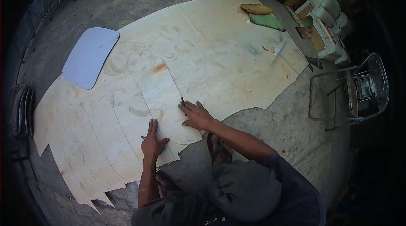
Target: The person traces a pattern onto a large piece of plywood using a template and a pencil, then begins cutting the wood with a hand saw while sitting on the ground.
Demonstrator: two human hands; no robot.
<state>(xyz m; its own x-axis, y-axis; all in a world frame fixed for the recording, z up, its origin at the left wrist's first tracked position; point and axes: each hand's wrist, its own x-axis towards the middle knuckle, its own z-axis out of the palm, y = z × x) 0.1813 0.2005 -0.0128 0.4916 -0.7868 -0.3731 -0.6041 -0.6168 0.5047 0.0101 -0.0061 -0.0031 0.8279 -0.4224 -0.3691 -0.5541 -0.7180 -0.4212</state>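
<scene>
Lying across the middle of the frame, the big pale sheet (220,52) has both hands on it near its lower edge. The right hand (196,116) is spread out, and a dark pencil (182,100) pokes up past its fingers; I can't tell if they pinch it or just lie over it. The left hand (153,143) has two fingers pointing up the sheet and its thumb out to the side; a small dark thing (143,137) sticks out beside it, but I can't tell if it is gripped. The drawing looks part done. Tall, curved lines sit side by side from the lower left to the middle, and one long line runs down to the pencil's tip. The upper right part has stains and creases but no such shapes that I can see, so there seems to be room for more. A smooth whitish panel (90,58) covers some of the upper left edge, and a yellow piece (256,9) and a green piece (267,21) lie at the upper right, so they could get in the way there. A metal chair (352,93) stands off the sheet at the right, below some pale chunky things (330,31).
</scene>
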